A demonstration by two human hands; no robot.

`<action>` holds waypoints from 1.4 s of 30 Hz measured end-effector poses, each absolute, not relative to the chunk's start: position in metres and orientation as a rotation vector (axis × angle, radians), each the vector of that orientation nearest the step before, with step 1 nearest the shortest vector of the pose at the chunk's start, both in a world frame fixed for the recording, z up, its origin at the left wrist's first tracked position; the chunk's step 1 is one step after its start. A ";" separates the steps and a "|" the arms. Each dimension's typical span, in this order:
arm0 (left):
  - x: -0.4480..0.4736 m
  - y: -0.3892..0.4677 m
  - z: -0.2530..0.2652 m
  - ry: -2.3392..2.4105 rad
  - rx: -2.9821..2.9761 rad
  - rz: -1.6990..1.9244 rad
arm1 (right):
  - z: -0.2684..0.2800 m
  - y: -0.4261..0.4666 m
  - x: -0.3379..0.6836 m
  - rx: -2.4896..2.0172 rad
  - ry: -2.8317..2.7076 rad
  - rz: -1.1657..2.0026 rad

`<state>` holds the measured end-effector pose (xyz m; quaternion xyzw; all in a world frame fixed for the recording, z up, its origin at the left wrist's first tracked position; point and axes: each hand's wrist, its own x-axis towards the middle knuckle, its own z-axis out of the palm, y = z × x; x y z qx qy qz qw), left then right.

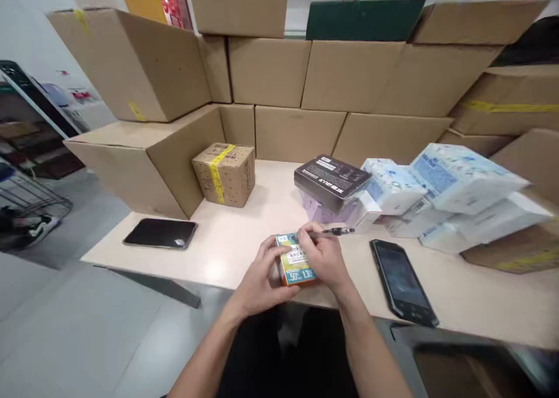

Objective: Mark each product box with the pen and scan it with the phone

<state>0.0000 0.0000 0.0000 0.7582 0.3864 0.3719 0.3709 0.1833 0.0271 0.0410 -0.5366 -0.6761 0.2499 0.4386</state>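
Near the table's front edge, a small printed box (297,274) in yellow, teal and orange is between my two hands. My left hand (265,276) grips its left side, thumb along the bottom and fingers at the upper left. A dark pen (338,231) is in my right hand (322,257), its barrel pointing out to the right. The fingers of that hand also rest against the box's right side and top. The pen's other end is hidden by my right hand.
A phone (161,233) lies at left, a rugged handheld device (404,281) at right. A small taped carton (225,174) stands behind. At right are a black box (332,181) and several white-blue packages (467,174). Stacked cardboard boxes (301,133) wall the back.
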 end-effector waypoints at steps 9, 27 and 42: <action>0.002 0.000 -0.001 0.992 1.969 0.956 | 0.045 0.027 0.182 -1.332 -1.697 0.592; 0.001 0.001 -0.002 0.985 1.976 0.956 | 0.047 0.026 0.182 -1.314 -1.671 0.579; 0.000 0.000 -0.001 0.979 1.955 0.947 | 0.005 -0.001 0.234 -1.483 -1.339 0.197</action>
